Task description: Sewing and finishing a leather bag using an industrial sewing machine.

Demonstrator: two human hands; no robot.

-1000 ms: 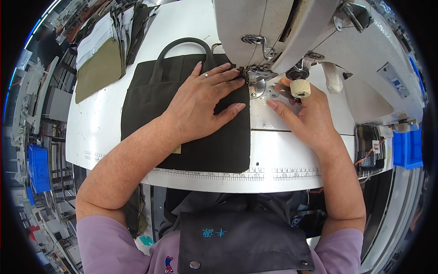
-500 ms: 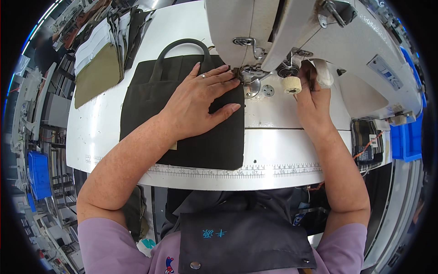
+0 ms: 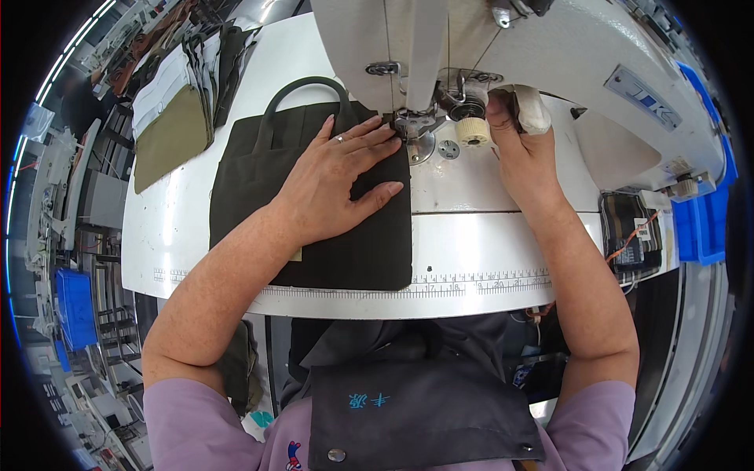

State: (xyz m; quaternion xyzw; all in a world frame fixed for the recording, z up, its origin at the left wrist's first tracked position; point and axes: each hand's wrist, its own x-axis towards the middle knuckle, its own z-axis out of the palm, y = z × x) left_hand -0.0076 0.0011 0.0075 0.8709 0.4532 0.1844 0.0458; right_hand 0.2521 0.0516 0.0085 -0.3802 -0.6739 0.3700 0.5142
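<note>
A dark olive-black fabric bag panel [image 3: 314,263] with a curved handle [image 3: 305,82] lies flat on the white sewing table. My left hand [image 3: 326,182] rests on it with fingers spread, the fingertips close to the presser foot [image 3: 408,125] of the sewing machine [image 3: 581,59]. The panel's far right corner lies by the foot. To the right of the cream tension knob [image 3: 473,132], my right hand [image 3: 528,161] is raised with curled fingers, at a white rounded piece [image 3: 533,110]. Part of those fingers is hidden, so what they grip cannot be made out.
Stacked cut pieces, olive [image 3: 169,137] and white, lie at the table's far left. A printed ruler [image 3: 471,284] runs along the near edge. Dark striped folded cloth [image 3: 631,235] sits at the right, beside a blue bin [image 3: 701,231]. Another blue bin [image 3: 75,308] stands left of the table.
The view has shifted a little, so the machine appears further left. Both hands and the bag panel keep nearly the same places relative to the machine.
</note>
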